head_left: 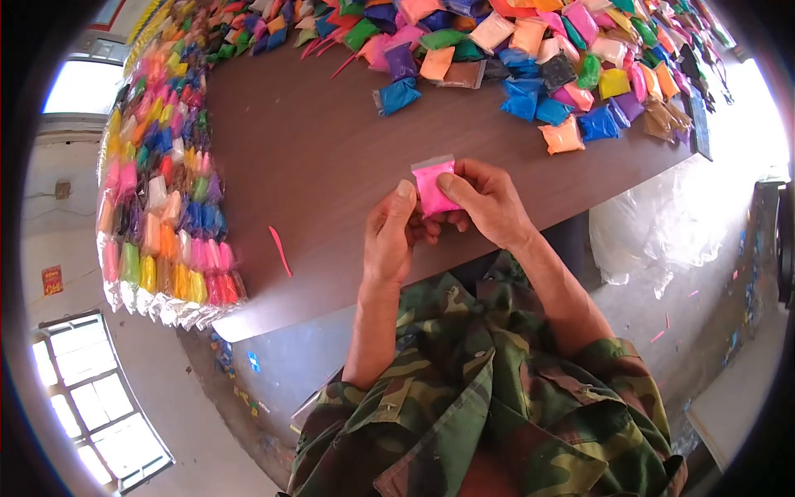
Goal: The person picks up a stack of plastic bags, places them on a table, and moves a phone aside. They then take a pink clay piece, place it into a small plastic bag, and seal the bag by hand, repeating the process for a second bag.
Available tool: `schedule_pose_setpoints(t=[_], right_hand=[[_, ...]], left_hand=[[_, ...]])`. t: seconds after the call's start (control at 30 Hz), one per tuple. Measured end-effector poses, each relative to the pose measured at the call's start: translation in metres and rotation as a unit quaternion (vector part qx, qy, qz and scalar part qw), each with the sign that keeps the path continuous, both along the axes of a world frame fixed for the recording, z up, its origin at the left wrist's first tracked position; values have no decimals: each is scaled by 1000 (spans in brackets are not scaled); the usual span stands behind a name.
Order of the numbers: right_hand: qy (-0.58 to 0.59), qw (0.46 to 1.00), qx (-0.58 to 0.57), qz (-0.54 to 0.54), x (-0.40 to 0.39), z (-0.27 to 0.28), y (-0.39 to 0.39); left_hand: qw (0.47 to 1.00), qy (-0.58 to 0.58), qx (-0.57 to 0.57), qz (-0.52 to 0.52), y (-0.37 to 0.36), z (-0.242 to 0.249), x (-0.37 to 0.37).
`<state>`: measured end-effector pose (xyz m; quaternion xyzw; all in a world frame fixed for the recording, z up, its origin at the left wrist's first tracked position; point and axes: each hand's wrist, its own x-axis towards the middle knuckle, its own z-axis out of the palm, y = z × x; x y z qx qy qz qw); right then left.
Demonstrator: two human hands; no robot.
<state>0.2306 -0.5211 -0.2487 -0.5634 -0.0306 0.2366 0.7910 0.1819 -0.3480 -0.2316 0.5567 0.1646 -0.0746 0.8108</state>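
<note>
Near the table's front edge, my right hand [489,199] grips a small clear packet of bright pink material [432,189], its thumb pressed on the packet's face. My left hand [392,228] is at the packet's left side, thumb raised and fingers curled toward its lower edge; whether those fingers grip it is hard to tell. The packet is upright, its clear sealed strip at the top. A thin pink plastic tool [280,250] lies on the brown table [315,157] to the left of my hands.
Stacked bags of coloured packets [157,207] line the table's left side. Loose coloured packets are heaped at the back and right, with an orange one [563,136] nearest my right hand. A translucent plastic bag [654,224] hangs beyond the right edge.
</note>
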Motion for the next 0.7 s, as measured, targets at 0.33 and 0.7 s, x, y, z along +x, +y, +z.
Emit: schedule_pose_setpoints(t=[0.33, 0.7], right_hand=[[-88, 993, -71, 12, -8, 7, 2], [-168, 979, -118, -7, -18, -6, 3]], left_hand=[[981, -78, 176, -27, -2, 0, -10], [981, -72, 172, 43, -7, -5, -8]])
